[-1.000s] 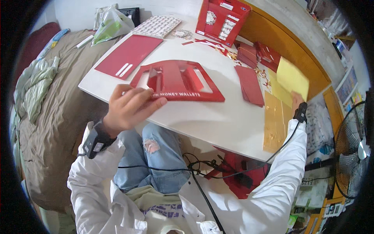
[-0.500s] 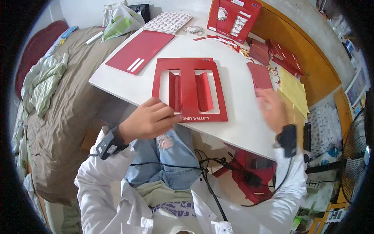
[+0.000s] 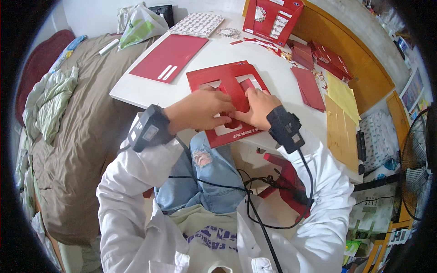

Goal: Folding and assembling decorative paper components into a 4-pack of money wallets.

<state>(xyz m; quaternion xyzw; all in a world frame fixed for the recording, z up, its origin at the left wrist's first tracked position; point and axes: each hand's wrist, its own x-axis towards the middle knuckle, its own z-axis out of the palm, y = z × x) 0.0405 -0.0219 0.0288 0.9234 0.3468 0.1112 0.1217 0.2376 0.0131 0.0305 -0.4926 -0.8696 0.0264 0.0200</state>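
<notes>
A flat red cardboard package sleeve (image 3: pixel 233 82) with two cut-out windows lies tilted at the table's near edge, its lower corner sticking out over my lap. My left hand (image 3: pixel 200 109) reaches across the left window, fingers bent and closed on the cardboard there. My right hand (image 3: pixel 260 109) is at the right window, its thumb pointing toward the left fingertips and its fingers curled over the card. The fingertips meet close together near the middle strip. Parts of both windows and their folded flaps are hidden under the hands.
The white table (image 3: pixel 150 88) holds a red flat folder (image 3: pixel 170 57), a patterned white box (image 3: pixel 198 24) and an upright red package (image 3: pixel 272 20). Red cards (image 3: pixel 307 86), paper scraps and yellow envelopes (image 3: pixel 343 107) lie at right. Black cables (image 3: pixel 255 204) hang over my lap.
My right hand has come left from the red cards onto the sleeve. My left hand has moved right across it. The sleeve has turned and slid slightly, its lower corner nearer me.
</notes>
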